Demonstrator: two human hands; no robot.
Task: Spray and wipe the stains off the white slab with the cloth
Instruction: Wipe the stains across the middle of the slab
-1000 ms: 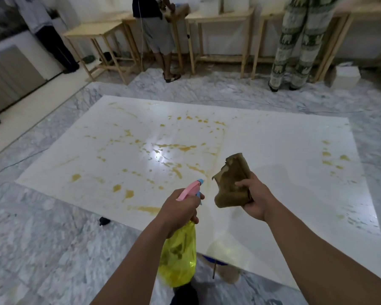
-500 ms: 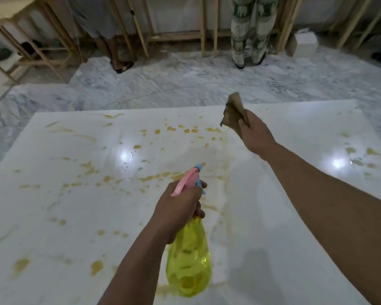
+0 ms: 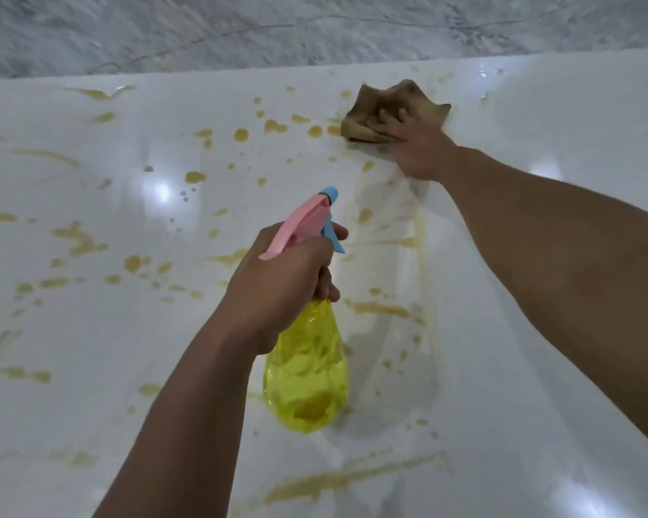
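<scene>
A white slab (image 3: 539, 117) fills nearly the whole view, its far edge running across the top of the scene against grey marble floor (image 3: 240, 28). Yellow-brown stains (image 3: 79, 239) are scattered thickest over the left and middle, with long streaks near the bottom edge of the view; the far right of the slab looks mostly bare and glossy, with only a few faint spots. At centre, the left hand (image 3: 281, 289) grips the neck of a spray bottle (image 3: 307, 372), fingers curled round it and one fingertip by the blue trigger under the pink head. The bottle's clear yellow body hangs tilted over the slab; how full it is cannot be told. Farther off and to the right, near the far edge, the right hand (image 3: 412, 143) presses a crumpled brown cloth (image 3: 386, 106) flat onto the slab, fingers spread across it, beside a row of stains on its left.
</scene>
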